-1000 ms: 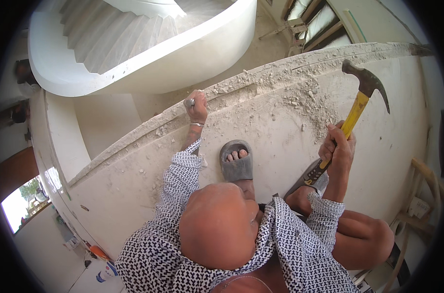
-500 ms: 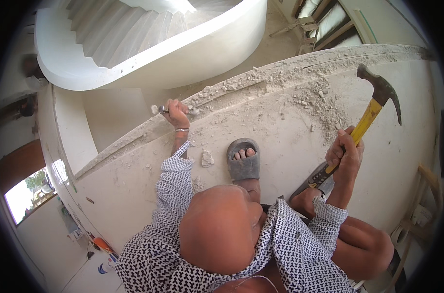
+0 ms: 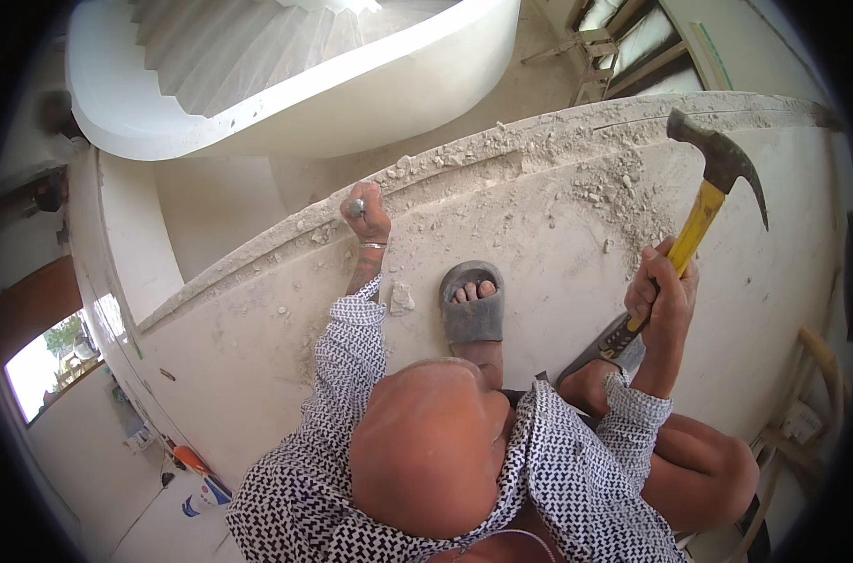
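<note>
My left hand (image 3: 371, 219) is closed round a metal chisel (image 3: 356, 207) at the chipped edge of the slab. Only its round struck end shows above my fist; the tip is hidden. Around the hand lies the rough, dusty groove (image 3: 464, 175) broken along the curved edge. My right hand (image 3: 664, 289) grips a claw hammer (image 3: 703, 188) by its yellow and black handle. The dark steel head is raised over the floor to the right, apart from the chisel.
Broken rubble (image 3: 618, 192) lies heaped on the slab, with a loose chunk (image 3: 402, 298) near my sandalled foot (image 3: 473, 305). Beyond the edge, a white curved stair wall (image 3: 351, 103) drops away. A wooden frame (image 3: 811, 403) stands at right; a white-and-blue bottle (image 3: 206, 497) at lower left.
My left hand has moved right along the edge and turned the chisel from lying sideways to pointing its struck end up toward me. The hammer has shifted slightly left.
</note>
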### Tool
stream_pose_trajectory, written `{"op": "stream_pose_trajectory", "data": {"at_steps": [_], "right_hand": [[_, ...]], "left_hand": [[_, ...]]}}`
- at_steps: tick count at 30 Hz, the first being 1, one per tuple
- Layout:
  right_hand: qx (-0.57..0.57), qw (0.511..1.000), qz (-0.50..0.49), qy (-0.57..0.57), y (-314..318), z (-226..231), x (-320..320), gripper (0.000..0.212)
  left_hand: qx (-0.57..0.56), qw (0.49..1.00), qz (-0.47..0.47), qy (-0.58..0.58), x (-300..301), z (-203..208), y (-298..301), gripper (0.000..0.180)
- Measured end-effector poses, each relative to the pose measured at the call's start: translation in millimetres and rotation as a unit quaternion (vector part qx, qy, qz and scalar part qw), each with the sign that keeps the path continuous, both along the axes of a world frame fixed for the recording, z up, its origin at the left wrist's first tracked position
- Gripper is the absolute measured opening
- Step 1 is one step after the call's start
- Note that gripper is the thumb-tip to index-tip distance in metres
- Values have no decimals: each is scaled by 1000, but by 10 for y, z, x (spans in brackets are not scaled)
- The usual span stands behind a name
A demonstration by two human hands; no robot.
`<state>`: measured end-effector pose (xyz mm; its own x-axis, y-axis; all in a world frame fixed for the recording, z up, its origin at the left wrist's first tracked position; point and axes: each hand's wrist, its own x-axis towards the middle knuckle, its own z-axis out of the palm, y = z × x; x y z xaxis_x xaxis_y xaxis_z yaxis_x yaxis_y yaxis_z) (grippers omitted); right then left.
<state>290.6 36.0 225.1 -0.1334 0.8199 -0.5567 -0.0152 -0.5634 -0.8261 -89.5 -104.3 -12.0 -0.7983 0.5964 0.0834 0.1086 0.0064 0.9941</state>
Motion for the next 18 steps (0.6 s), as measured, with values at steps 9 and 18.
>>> {"op": "stream_pose_trajectory", "data": {"at_steps": [9,18], "right_hand": [[46,994,11,-100,-146,-100,-393,32],[82,988,-99,-85,-83,-57,-377,33]], "left_hand": [[-117,909,-215,338,1173,99,1279,6],[-218,902,-213,307,1099,-23,1400,13]]}}
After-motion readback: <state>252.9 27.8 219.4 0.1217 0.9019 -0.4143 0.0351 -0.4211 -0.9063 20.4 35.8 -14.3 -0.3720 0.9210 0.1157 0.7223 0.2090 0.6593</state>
